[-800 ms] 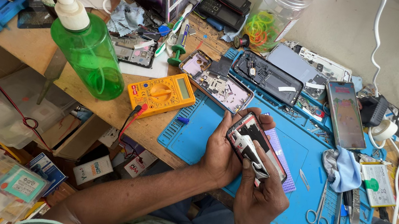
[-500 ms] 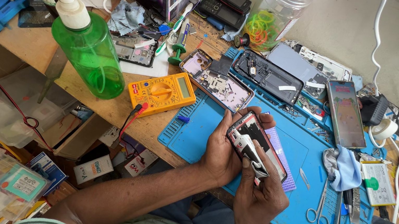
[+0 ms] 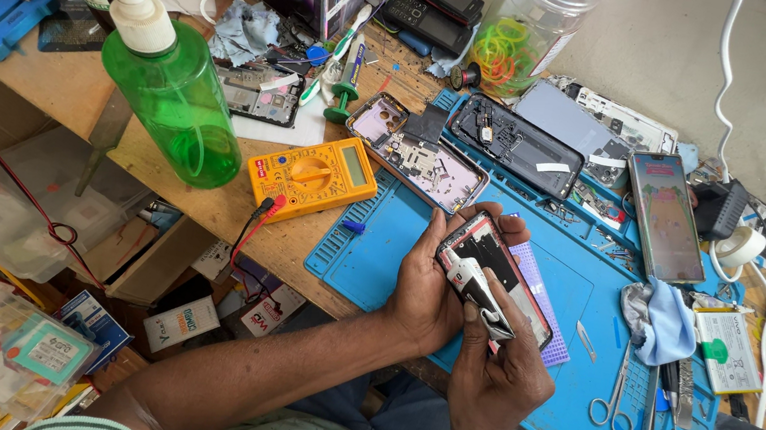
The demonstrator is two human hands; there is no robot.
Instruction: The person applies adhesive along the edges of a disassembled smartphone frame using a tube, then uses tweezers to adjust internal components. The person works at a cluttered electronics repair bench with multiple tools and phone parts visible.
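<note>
I see my left hand (image 3: pixel 428 287) gripping the opened phone (image 3: pixel 495 277) above the blue mat (image 3: pixel 378 245); right hand (image 3: pixel 497 369) pinches its inner strip (a flex, probably). Peeling underway; next needs gentle pull.

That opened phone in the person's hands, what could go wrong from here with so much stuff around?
1. The phone is held in the air above the blue mat by the left hand, while the right hand pulls a grey strip off it; a slip could drop it.
2. Hard pulling might bend or tear the strip.
3. The green bottle stands near the yellow multimeter and open phone bodies; a knock could possibly spill liquid on them.
</note>
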